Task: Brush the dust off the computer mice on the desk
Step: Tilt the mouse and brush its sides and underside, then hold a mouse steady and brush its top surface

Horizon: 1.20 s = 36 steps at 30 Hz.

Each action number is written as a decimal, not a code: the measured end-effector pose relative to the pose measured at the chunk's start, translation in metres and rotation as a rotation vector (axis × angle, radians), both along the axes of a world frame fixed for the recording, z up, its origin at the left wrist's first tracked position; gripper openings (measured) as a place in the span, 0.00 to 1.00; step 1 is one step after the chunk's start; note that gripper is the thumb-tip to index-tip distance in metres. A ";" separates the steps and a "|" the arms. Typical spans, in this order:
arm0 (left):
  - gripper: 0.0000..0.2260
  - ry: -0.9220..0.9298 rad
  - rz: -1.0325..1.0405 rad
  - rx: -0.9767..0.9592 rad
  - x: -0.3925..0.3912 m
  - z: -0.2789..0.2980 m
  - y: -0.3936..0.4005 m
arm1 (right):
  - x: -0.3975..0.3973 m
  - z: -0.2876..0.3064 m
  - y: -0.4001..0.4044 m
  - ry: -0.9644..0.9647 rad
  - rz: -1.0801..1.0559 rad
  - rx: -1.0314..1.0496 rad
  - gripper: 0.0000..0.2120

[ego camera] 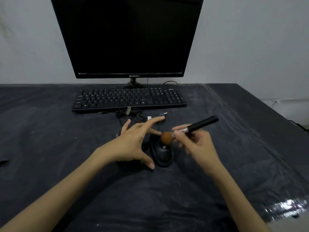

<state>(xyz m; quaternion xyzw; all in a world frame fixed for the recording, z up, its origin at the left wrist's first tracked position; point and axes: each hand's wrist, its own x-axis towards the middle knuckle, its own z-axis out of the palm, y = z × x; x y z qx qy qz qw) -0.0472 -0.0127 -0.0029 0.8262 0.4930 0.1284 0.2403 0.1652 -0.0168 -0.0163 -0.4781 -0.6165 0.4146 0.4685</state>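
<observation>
Mouse [163,154] spotted near the middle of the desk [50,123], black and rounded, lying flat on the dark, crinkly cover. Saw only this one mouse clearly; could not tell about another under the left hand. Looked at the biggest things first: wide desk with pale specks on it, then a tall black monitor [128,36] at the back with a dark screen, then a long black keyboard [128,99] just in front of it. Then came to the left hand [132,144], spread wide with fingers apart, holding nothing, hovering at the mouse's left side with the thumb near its close end; could not tell about touching. Saw the right hand [199,146] pinched shut on a brush [200,125], black handle pointing up and away, soft brown tip right on the front of the mouse. Noticed thin cables [142,117] bundled between keyboard and mouse. Guessed the mouse to be light, hard and smooth, so likely to slide when brushed. Best held by its two sides, gently, without tugging the cord.
</observation>
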 end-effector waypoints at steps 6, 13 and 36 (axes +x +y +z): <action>0.58 -0.020 0.004 -0.053 -0.001 0.001 0.003 | 0.009 0.003 -0.026 -0.260 0.231 -0.076 0.03; 0.58 -0.029 0.016 -0.059 -0.003 0.000 0.003 | 0.000 -0.003 -0.028 -0.160 0.114 0.006 0.06; 0.57 -0.015 0.175 -0.181 -0.074 0.001 -0.009 | -0.015 0.005 0.021 -0.322 -0.074 0.024 0.02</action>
